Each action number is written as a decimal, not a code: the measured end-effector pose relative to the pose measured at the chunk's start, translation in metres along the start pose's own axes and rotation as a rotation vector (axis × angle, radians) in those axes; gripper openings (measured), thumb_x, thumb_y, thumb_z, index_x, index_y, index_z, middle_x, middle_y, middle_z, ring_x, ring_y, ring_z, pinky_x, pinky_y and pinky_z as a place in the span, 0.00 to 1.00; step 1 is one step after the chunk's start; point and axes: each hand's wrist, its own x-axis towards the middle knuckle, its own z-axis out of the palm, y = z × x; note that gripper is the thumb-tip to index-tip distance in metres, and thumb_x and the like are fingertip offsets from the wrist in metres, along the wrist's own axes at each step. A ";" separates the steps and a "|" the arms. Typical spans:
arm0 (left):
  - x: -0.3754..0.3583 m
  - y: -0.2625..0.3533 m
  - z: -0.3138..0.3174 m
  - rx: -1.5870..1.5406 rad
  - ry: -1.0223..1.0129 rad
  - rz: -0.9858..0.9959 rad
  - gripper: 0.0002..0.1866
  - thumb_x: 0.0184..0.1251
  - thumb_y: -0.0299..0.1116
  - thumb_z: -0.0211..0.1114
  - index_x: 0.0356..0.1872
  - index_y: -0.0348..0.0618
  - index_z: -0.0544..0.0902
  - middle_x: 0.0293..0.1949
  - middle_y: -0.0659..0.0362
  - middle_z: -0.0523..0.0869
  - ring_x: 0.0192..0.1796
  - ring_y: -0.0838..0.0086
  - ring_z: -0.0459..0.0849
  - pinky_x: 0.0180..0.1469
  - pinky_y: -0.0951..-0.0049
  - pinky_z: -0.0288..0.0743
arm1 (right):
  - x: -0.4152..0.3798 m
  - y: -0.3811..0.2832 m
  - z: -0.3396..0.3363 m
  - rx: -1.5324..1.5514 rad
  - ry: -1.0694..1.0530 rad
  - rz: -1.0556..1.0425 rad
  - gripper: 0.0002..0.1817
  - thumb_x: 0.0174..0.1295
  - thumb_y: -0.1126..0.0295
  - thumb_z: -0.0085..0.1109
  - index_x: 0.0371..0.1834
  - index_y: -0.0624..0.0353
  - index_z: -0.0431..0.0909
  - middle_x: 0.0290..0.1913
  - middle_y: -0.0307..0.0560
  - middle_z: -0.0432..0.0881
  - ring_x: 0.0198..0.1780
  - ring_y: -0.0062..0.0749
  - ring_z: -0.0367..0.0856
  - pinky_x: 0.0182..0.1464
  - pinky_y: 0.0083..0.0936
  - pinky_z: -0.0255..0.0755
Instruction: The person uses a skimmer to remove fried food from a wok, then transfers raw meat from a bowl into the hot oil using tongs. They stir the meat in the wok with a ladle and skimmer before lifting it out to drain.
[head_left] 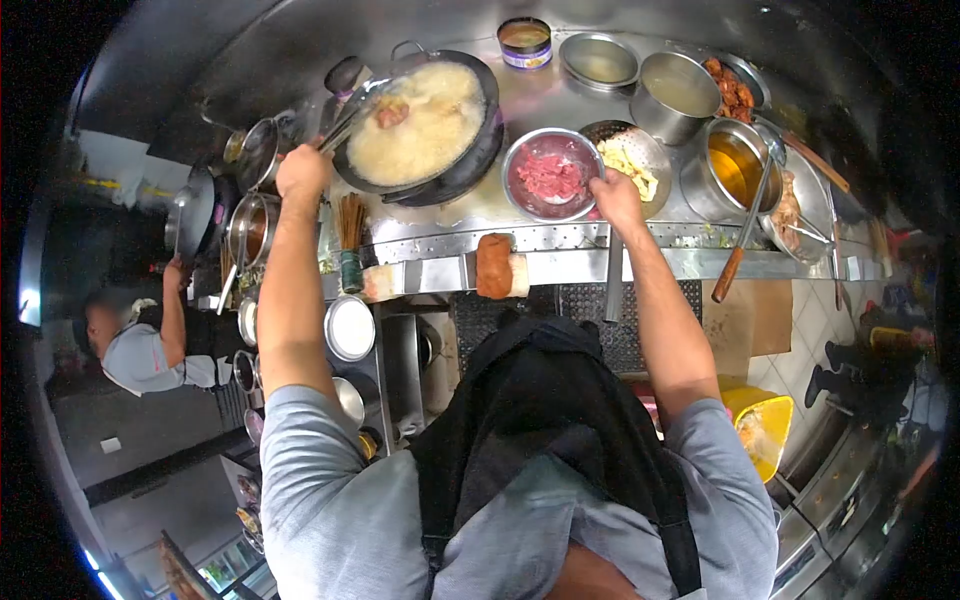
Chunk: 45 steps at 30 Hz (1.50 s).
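Note:
My left hand (303,172) is closed around the handle of a long metal ladle (341,128), which reaches over the left rim of a large black wok (492,95). Pale, foaming liquid (440,120) fills the wok, and a brownish clump of meat (391,111) shows near the ladle's end. My right hand (617,197) grips the right rim of a metal bowl (512,190) with raw pink meat strips (553,176) in it. Just behind that hand lies a perforated strainer (655,150) with pale yellow pieces; its flat handle (614,280) extends below my hand over the counter edge.
Pots of liquid, including one with amber oil (735,165), stand at the right with a wooden-handled ladle (735,260). An open can (525,45) sits behind. A bamboo brush (350,235) and folded brown cloth (493,266) lie in front. Another person (150,345) works at far left.

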 end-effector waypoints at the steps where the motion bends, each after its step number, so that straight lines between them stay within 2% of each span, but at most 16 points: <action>1: -0.008 -0.001 -0.007 -0.016 0.073 0.047 0.21 0.62 0.49 0.63 0.54 0.55 0.83 0.48 0.48 0.86 0.53 0.54 0.84 0.54 0.58 0.77 | 0.002 0.003 -0.003 -0.017 -0.018 -0.002 0.13 0.61 0.68 0.54 0.37 0.68 0.81 0.25 0.50 0.83 0.19 0.30 0.82 0.23 0.27 0.78; 4: -0.058 0.016 -0.055 -0.029 0.175 0.119 0.22 0.62 0.48 0.64 0.55 0.52 0.82 0.46 0.49 0.86 0.50 0.54 0.84 0.52 0.56 0.77 | -0.009 -0.018 -0.013 -0.060 -0.031 -0.002 0.12 0.60 0.68 0.54 0.37 0.69 0.80 0.24 0.50 0.83 0.19 0.31 0.82 0.23 0.28 0.78; 7: -0.104 0.031 -0.084 -0.066 0.206 0.459 0.26 0.57 0.46 0.70 0.58 0.53 0.80 0.48 0.53 0.86 0.50 0.60 0.85 0.52 0.61 0.78 | 0.000 -0.009 -0.014 -0.055 -0.025 -0.040 0.12 0.60 0.68 0.54 0.35 0.69 0.79 0.23 0.51 0.82 0.19 0.33 0.82 0.24 0.30 0.78; 8: -0.119 0.039 -0.090 -0.063 0.209 0.456 0.26 0.57 0.46 0.70 0.58 0.53 0.80 0.48 0.53 0.86 0.50 0.60 0.85 0.52 0.61 0.78 | -0.001 -0.013 -0.014 -0.060 -0.027 -0.070 0.12 0.60 0.68 0.54 0.34 0.69 0.78 0.22 0.52 0.81 0.19 0.34 0.82 0.24 0.30 0.78; 9: -0.137 0.052 -0.097 -0.033 0.151 0.549 0.26 0.56 0.45 0.71 0.58 0.53 0.80 0.49 0.53 0.86 0.50 0.60 0.85 0.51 0.61 0.78 | -0.006 -0.022 -0.017 -0.071 -0.066 -0.079 0.12 0.60 0.68 0.54 0.34 0.69 0.78 0.22 0.53 0.81 0.19 0.35 0.82 0.24 0.31 0.78; 12: -0.161 0.081 -0.089 0.035 0.087 0.751 0.26 0.53 0.43 0.73 0.55 0.53 0.81 0.46 0.54 0.86 0.48 0.61 0.85 0.48 0.62 0.79 | 0.002 -0.019 -0.016 -0.167 -0.057 -0.145 0.12 0.60 0.68 0.54 0.34 0.70 0.78 0.22 0.53 0.81 0.19 0.35 0.82 0.24 0.32 0.79; 14: -0.164 0.096 -0.075 0.049 0.106 0.812 0.24 0.51 0.41 0.73 0.53 0.52 0.82 0.40 0.53 0.86 0.42 0.57 0.86 0.42 0.58 0.79 | -0.002 -0.025 -0.018 -0.151 -0.076 -0.159 0.12 0.60 0.68 0.54 0.34 0.70 0.78 0.22 0.53 0.81 0.19 0.35 0.82 0.24 0.31 0.79; 24: -0.168 0.069 -0.096 0.018 0.088 0.753 0.19 0.54 0.42 0.70 0.48 0.51 0.85 0.35 0.51 0.87 0.41 0.57 0.86 0.43 0.59 0.79 | 0.006 -0.026 -0.004 -0.067 -0.112 -0.097 0.13 0.61 0.67 0.54 0.36 0.70 0.79 0.24 0.52 0.83 0.19 0.34 0.83 0.24 0.30 0.79; 30: -0.151 0.030 -0.126 -0.120 0.069 0.608 0.20 0.56 0.39 0.71 0.51 0.49 0.84 0.44 0.50 0.86 0.46 0.55 0.85 0.49 0.61 0.78 | 0.014 -0.038 0.022 -0.099 -0.135 -0.065 0.14 0.61 0.66 0.54 0.36 0.70 0.79 0.25 0.52 0.83 0.19 0.33 0.84 0.23 0.29 0.79; 31: -0.144 0.024 -0.129 -0.094 0.084 0.564 0.21 0.55 0.42 0.71 0.51 0.49 0.85 0.45 0.52 0.87 0.48 0.58 0.85 0.51 0.62 0.78 | 0.018 -0.037 0.028 -0.100 -0.138 -0.065 0.14 0.61 0.66 0.54 0.36 0.70 0.79 0.25 0.52 0.83 0.19 0.33 0.84 0.23 0.29 0.79; 32: -0.134 0.015 -0.131 -0.139 0.158 0.617 0.21 0.56 0.42 0.71 0.52 0.49 0.84 0.46 0.51 0.86 0.49 0.58 0.85 0.52 0.62 0.78 | 0.022 -0.037 0.035 -0.100 -0.143 -0.046 0.14 0.61 0.66 0.54 0.36 0.70 0.78 0.25 0.53 0.83 0.19 0.34 0.84 0.23 0.29 0.79; 35: -0.101 0.000 -0.132 -0.119 0.117 0.484 0.22 0.58 0.42 0.70 0.53 0.50 0.84 0.47 0.50 0.86 0.51 0.56 0.84 0.54 0.61 0.77 | 0.029 -0.035 0.043 -0.105 -0.145 -0.027 0.14 0.60 0.67 0.54 0.36 0.71 0.78 0.25 0.55 0.83 0.19 0.35 0.83 0.23 0.29 0.79; 38: -0.056 0.005 -0.113 0.002 0.062 0.378 0.23 0.59 0.45 0.68 0.56 0.51 0.82 0.47 0.48 0.86 0.52 0.55 0.84 0.55 0.61 0.76 | 0.030 -0.023 0.046 -0.085 -0.111 -0.031 0.14 0.61 0.67 0.54 0.36 0.72 0.77 0.26 0.56 0.83 0.19 0.36 0.83 0.23 0.30 0.79; 41: 0.005 0.012 -0.053 0.065 -0.004 0.358 0.23 0.60 0.49 0.66 0.55 0.53 0.83 0.47 0.48 0.86 0.51 0.55 0.84 0.54 0.59 0.77 | 0.024 -0.012 0.037 -0.065 -0.047 -0.023 0.14 0.61 0.67 0.54 0.37 0.73 0.77 0.26 0.56 0.83 0.19 0.36 0.83 0.23 0.29 0.79; 42: 0.018 0.020 -0.035 0.098 -0.054 0.298 0.23 0.60 0.49 0.66 0.55 0.56 0.83 0.52 0.53 0.85 0.54 0.58 0.83 0.58 0.61 0.76 | 0.020 -0.010 0.033 -0.066 -0.015 -0.013 0.14 0.61 0.67 0.54 0.36 0.73 0.76 0.26 0.56 0.83 0.19 0.36 0.83 0.22 0.29 0.79; 45: 0.039 0.031 0.012 0.083 -0.120 0.232 0.23 0.61 0.50 0.65 0.56 0.56 0.82 0.53 0.53 0.84 0.55 0.58 0.83 0.58 0.60 0.76 | 0.008 -0.005 0.018 -0.027 0.008 0.017 0.14 0.61 0.67 0.55 0.37 0.72 0.78 0.26 0.56 0.83 0.20 0.36 0.84 0.24 0.30 0.79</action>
